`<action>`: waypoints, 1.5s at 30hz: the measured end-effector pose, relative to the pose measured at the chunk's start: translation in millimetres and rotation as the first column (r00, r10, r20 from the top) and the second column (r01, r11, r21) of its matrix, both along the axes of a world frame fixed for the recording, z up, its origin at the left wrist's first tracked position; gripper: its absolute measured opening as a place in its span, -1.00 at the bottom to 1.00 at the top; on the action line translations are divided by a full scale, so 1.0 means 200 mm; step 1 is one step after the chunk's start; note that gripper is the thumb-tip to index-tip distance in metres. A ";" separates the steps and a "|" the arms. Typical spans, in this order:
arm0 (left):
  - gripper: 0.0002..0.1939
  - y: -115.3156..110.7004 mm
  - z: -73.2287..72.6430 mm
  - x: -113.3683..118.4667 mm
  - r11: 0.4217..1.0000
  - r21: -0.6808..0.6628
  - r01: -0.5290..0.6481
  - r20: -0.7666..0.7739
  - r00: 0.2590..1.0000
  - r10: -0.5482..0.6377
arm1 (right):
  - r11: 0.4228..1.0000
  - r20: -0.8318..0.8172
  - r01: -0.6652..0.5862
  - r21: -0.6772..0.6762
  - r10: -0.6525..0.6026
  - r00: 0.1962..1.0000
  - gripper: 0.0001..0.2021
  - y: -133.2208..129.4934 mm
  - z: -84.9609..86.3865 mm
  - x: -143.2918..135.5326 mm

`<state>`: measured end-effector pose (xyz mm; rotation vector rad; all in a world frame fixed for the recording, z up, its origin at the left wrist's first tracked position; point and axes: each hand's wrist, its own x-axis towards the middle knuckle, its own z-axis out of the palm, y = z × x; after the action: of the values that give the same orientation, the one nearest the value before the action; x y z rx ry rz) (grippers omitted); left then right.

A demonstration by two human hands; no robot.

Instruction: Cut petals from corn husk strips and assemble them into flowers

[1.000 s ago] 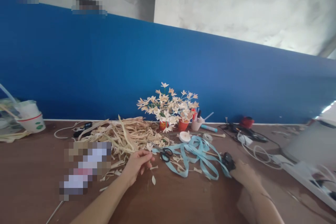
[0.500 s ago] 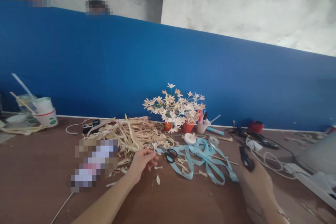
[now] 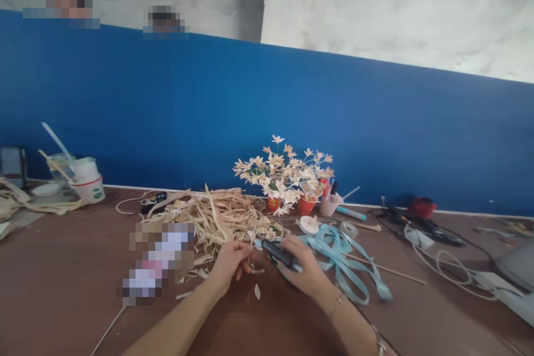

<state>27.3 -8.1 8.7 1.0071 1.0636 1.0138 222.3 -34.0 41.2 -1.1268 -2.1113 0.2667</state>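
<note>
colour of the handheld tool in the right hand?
The handheld tool in the right hand is black where visible; best seen in the head view.

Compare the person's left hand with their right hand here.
The left hand closes in a fingertip pinch, anything between the fingertips too small to tell; the right hand grips a dark tool. The right hand has a bracelet at its wrist; the left hand shows none. Both are ungloved.

Small, pale flower (image 3: 251, 235) with narrow petals, petals uppermost, pinched in the left hand (image 3: 229, 265). Just right of it, a black handheld tool (image 3: 278, 253) slants in the right hand (image 3: 305, 268), one end toward the flower.
</note>
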 end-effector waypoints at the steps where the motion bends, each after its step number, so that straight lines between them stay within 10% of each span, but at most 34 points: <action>1: -0.72 0.00 0.00 0.00 1.000 0.002 -0.002 -0.008 1.000 0.002 | 1.000 0.014 -0.003 -0.002 0.003 1.000 -0.89 0.00 0.00 -0.02; 11: -0.73 0.00 -0.02 0.00 1.000 0.010 0.029 0.006 1.000 -0.029 | 0.998 0.008 0.056 -0.011 -0.056 0.998 -0.83 0.02 -0.12 -0.07; 45: -0.70 0.00 -0.03 -0.01 0.996 -0.043 0.073 0.100 0.993 -0.068 | 1.000 0.131 0.004 0.005 -0.005 0.991 -0.84 0.02 -0.10 -0.03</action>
<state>25.9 -8.3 3.3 0.9413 0.9601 0.9675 215.8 -29.1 20.9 -1.1739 -2.2223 0.1900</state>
